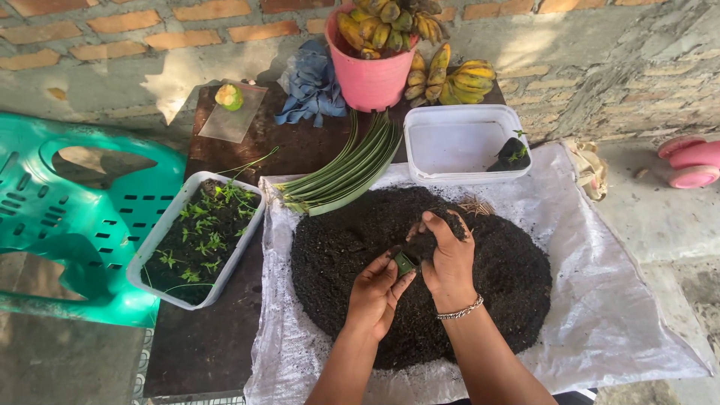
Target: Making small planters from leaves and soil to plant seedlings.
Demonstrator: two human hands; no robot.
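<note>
Head view shows a small green leaf cup [406, 262] pinched in the fingertips of the left hand [377, 292] above the middle of a round heap of dark soil [495, 300], while the right hand [448, 259], a bracelet [460, 309] at its wrist, is cupped with fingers drawn together over the soil, just beside the cup. Soil lies on a white woven sack [630, 300]; to the left sits a tray of seedlings [197, 240], and farther off lie long green leaf strips [345, 169], a white tub [465, 142] holding one filled leaf cup, a pink bucket [371, 71] and bananas [454, 75].
</note>
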